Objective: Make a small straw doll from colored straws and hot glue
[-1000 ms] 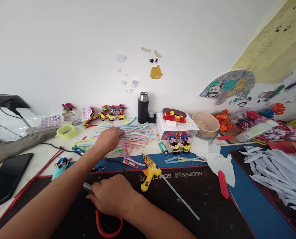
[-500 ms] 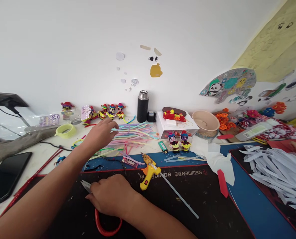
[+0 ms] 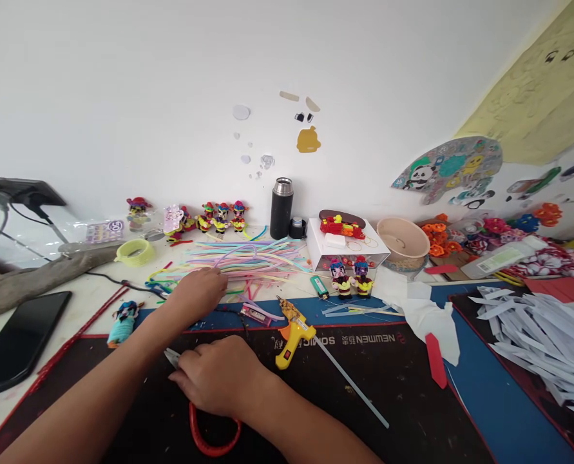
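Note:
My right hand (image 3: 226, 377) is closed around scissors (image 3: 215, 444) with red handles, low over the black mat; the blade tips point to the far left. Just beyond it, my left hand (image 3: 202, 293) hovers at the near edge of a pile of pastel pipe cleaners (image 3: 267, 258). Its fingers are curled together, and what they hold, if anything, is hidden from me. Left of my left forearm lies a small doll with a turquoise wrapped body (image 3: 121, 328). A yellow glue gun (image 3: 294, 335) with a clear glue stick rests to the right of my hands.
Several finished dolls (image 3: 221, 218) stand along the wall. A black flask (image 3: 281, 209), a white box (image 3: 344, 248) and a beige bowl (image 3: 402, 240) are at the back. White paper strips (image 3: 542, 348) are heaped at right. A phone (image 3: 20, 341) lies at left.
My left hand has drawn back from above the pipe cleaners toward me, its fingers more curled. The turquoise doll has come into fuller view. My right hand keeps the scissors; the view has shifted slightly.

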Demonstrator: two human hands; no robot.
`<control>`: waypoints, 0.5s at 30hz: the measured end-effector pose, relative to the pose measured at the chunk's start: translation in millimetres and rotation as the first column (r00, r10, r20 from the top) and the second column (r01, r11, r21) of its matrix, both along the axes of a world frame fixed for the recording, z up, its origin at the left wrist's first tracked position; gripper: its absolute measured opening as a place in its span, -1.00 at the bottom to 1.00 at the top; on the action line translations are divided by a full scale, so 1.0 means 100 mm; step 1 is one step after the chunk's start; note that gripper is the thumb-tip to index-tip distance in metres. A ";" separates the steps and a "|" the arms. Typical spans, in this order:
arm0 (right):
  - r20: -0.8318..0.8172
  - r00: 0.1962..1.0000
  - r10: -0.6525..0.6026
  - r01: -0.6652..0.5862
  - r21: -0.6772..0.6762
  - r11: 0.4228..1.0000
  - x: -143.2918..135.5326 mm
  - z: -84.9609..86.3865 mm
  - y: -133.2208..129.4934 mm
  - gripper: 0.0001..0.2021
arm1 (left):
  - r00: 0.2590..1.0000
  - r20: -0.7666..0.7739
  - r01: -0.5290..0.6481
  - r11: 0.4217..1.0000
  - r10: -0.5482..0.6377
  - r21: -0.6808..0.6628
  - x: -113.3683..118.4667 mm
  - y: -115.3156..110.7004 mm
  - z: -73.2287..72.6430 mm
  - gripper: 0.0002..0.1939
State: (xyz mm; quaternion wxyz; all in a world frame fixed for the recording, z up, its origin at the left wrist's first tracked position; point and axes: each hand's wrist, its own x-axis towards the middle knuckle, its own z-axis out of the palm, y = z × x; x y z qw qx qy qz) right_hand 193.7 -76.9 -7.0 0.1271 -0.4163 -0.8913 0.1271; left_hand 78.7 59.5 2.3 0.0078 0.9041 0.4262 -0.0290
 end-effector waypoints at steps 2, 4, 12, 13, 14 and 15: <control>-0.016 1.000 -0.012 0.013 0.017 1.000 0.01 0.00 0.01 -0.64 | 0.997 0.079 -0.014 0.999 0.011 0.041 0.02 -0.01 0.05 -0.73; -0.030 0.999 -0.029 0.030 0.029 0.999 0.02 0.00 0.03 -0.64 | 0.978 0.206 -0.040 0.997 0.025 0.069 0.04 -0.01 0.13 -0.72; -0.082 0.995 -0.060 0.065 0.048 0.997 0.04 -0.08 0.05 -0.63 | 0.785 0.603 -0.163 0.986 0.145 -0.025 -0.03 -0.06 0.57 -0.66; -0.074 0.995 -0.059 0.063 0.044 0.997 0.03 -0.08 0.05 -0.63 | 0.780 0.609 -0.163 0.986 0.141 -0.020 -0.04 -0.06 0.59 -0.66; -0.062 0.996 -0.056 0.059 0.038 0.998 0.02 -0.09 0.05 -0.63 | 0.785 0.607 -0.152 0.988 0.127 -0.010 -0.04 -0.06 0.59 -0.66; -0.049 0.998 -0.051 0.052 0.033 0.998 0.01 -0.09 0.04 -0.64 | 0.795 0.598 -0.133 0.991 0.103 0.006 -0.04 -0.05 0.58 -0.67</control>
